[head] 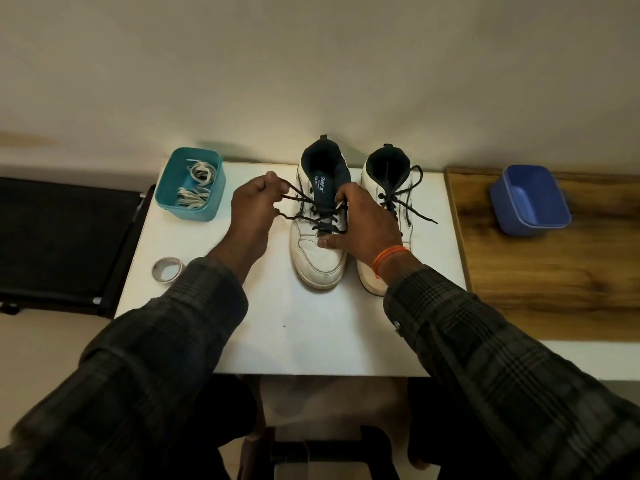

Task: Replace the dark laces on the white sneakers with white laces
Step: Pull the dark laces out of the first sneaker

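Dark laces come off the first sneaker

Centre frame, the left hand [254, 202] pinches the dark lace [301, 202] while the right hand [363, 220] grips the sneaker [317, 258]; a hard tug could snag an eyelet and tip it.

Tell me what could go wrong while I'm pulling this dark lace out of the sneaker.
The left hand pulls the dark lace sideways while the right hand steadies the left sneaker; a hard tug might tip it. The lace is still crossed through several eyelets, so it may snag.
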